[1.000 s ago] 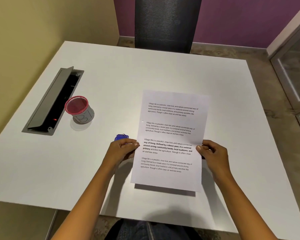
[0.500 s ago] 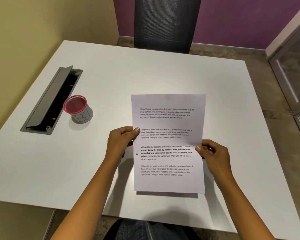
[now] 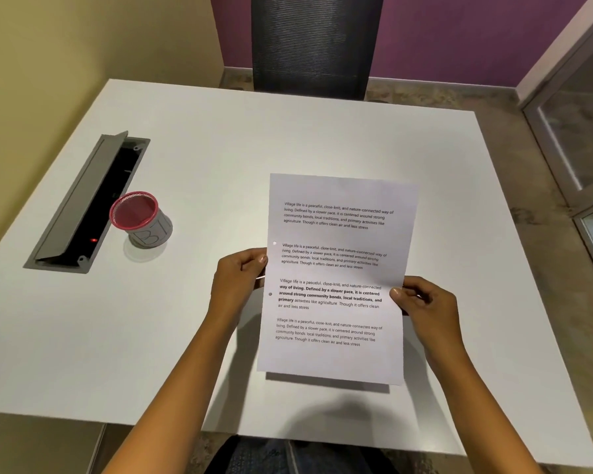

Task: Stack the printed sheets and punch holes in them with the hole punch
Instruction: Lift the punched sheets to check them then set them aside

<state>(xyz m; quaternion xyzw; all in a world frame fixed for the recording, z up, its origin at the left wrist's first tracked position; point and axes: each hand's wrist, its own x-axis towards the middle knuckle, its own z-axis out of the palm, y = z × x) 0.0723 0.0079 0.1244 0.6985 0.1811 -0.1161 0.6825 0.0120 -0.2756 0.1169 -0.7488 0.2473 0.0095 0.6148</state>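
Note:
The printed sheets (image 3: 336,275) are held upright above the white table (image 3: 220,148), their lower edge just over the tabletop. Two punched holes show along their left margin. My left hand (image 3: 238,278) pinches the left edge between the two holes. At mid height on the right edge, my right hand (image 3: 421,302) grips the stack. The hole punch is hidden; it does not show in this view.
A pink mesh pen cup (image 3: 141,218) stands at the left beside an open grey cable tray (image 3: 86,203) set into the tabletop. A dark chair back (image 3: 315,42) rises behind the far edge. A glass partition (image 3: 575,131) is at the right.
The sheets have turned from a tilt to nearly straight and shifted left. My left hand slid up the left edge, and the blue punch beside it a second ago is now covered.

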